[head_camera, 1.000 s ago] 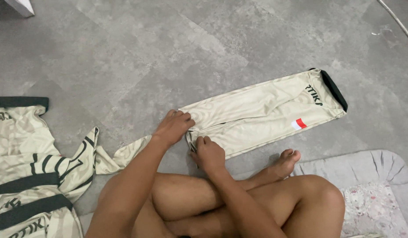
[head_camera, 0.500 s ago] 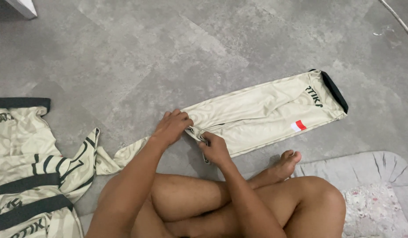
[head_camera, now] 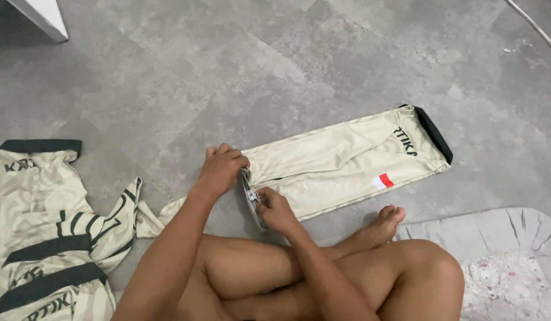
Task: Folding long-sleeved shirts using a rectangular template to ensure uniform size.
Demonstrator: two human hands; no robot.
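Person sits cross-legged on the grey floor, w/ a folded cream garment lying straight ahead. Left hand & right hand both pinch its near folded edge. Another striped cream garment lies crumpled off to the left.

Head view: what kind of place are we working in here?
Probably a room at home, on the floor: grey tiled floor, a patterned rug at the right, and the person sitting cross-legged, both hands on a cream folded garment.
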